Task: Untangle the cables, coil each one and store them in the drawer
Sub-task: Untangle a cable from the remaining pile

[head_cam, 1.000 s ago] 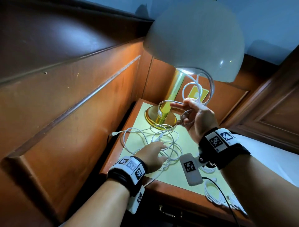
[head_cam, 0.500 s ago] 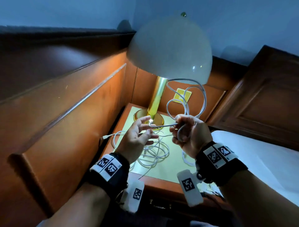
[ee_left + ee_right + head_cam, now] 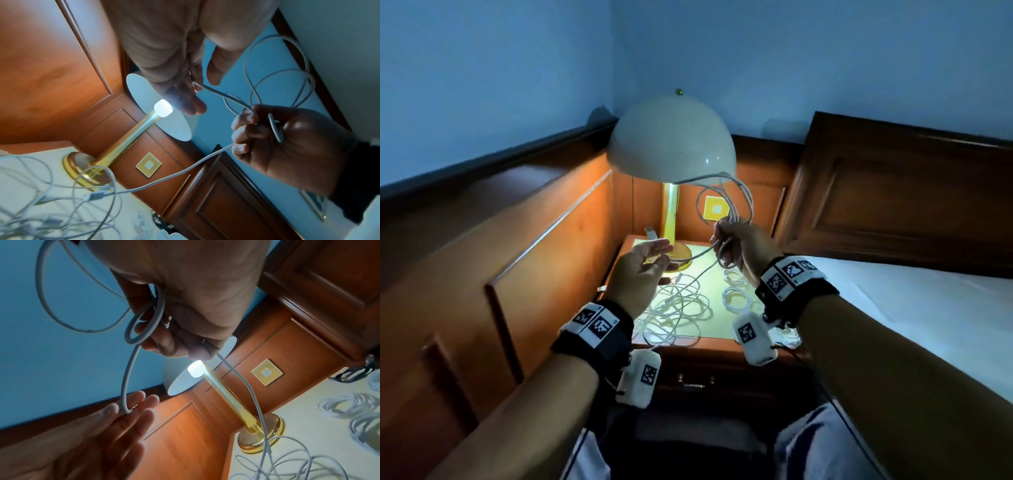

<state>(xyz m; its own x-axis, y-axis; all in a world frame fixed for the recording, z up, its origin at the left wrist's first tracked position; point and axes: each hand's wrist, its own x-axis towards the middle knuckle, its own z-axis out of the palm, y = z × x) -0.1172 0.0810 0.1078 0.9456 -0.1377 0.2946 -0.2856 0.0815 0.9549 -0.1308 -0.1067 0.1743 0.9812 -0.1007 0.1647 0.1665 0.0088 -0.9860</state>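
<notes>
We are coiling one white cable (image 3: 726, 202) above the table (image 3: 709, 284). Our right hand (image 3: 739, 250) is curled round the gathered loops, which stand up in front of the lamp (image 3: 671, 144); our left hand (image 3: 643, 267) is spread, fingers nearly straight, with the cable's run lying across them. To wind well, we judge each new turn should match the loops already held, fed with light tension and no twist. The free end trails down into the tangled cables (image 3: 674, 308) on the table and may snag there. Two finished coils (image 3: 736, 287) lie to the right. The lamp shade crowds the loops. The drawer (image 3: 691, 380) below appears closed.
</notes>
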